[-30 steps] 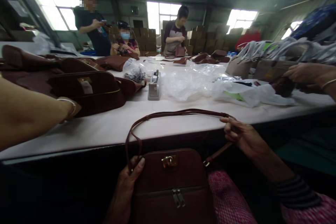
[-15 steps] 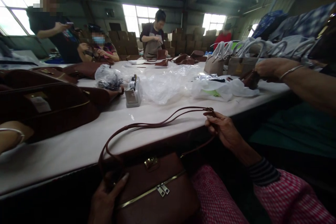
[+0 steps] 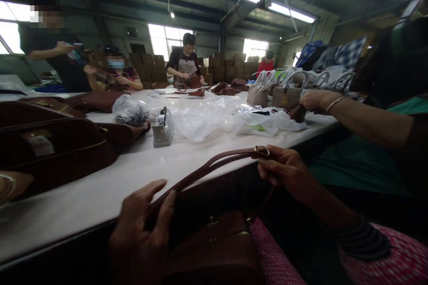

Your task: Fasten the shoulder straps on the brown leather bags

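Two hands: both on one brown handbag, which rested in the person's lap below the near edge of the white table.
Strap: the brown shoulder strap ran taut and doubled from the bag's left end up to the right hand; half a second earlier it had hung as a loose open loop over the table edge.
Buckle: a gold buckle now showed at the strap's far end, at the right fingertips; it had not been visible in the earlier views.
Reading of the change: the slack had been drawn out and the strap's two runs laid together, which suggested that handling had passed from the bag body to the strap and its buckle.
Right hand: fingers curled and pinched on the strap just behind the buckle, held above the table's edge.
Left hand: fingers loosely spread, thumb apart, resting over the strap's lower end at the bag's top-left corner; it had shifted up from the bag's side. A firm grasp could not be confirmed.
Bag position: lower in view than before, its clasp and zip partly in shadow.
Surroundings: a tape dispenser and clear plastic bags lay mid-table; a stack of brown bags stood to the left; a co-worker's arm reached in from the right.
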{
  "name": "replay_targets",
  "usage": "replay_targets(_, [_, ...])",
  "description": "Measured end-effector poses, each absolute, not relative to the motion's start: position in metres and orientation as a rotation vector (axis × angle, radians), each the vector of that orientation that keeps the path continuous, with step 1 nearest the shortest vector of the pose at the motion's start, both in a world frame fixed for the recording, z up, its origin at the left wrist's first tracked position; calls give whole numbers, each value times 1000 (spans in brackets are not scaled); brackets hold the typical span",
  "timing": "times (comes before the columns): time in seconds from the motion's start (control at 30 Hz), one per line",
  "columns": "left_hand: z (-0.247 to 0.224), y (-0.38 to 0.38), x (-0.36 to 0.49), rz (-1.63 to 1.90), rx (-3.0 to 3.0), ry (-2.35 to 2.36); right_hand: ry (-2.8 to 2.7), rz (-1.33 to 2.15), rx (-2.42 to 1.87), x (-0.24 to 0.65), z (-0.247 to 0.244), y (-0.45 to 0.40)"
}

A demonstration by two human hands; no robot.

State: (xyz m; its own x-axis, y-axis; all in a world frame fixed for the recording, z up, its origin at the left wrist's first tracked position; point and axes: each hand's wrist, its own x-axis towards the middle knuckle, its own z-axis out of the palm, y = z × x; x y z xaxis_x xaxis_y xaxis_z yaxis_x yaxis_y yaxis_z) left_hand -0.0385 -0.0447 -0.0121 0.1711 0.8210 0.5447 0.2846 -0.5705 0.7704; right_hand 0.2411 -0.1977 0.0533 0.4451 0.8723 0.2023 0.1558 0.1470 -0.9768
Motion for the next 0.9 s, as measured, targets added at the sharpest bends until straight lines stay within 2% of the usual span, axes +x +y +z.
replay_targets(0.13, [52,-45,29,1057,2157,392,-1142,743,-1349,230,65,-192])
replay_targets(0.27, [78,-40,70,664,2124,56,-1172,758,-1394,230,61,-182])
replay_targets(0.53, [49,-22,87,493,1829,207,-1272,656,-1519,248,54,-176])
replay_targets(0.7, [44,-23,94,589,1827,229,-1548,439,-1650,249,67,-174])
replay_targets(0.9, [39,-35,89,582,1817,199,-1831,367,-1865,248,79,-181])
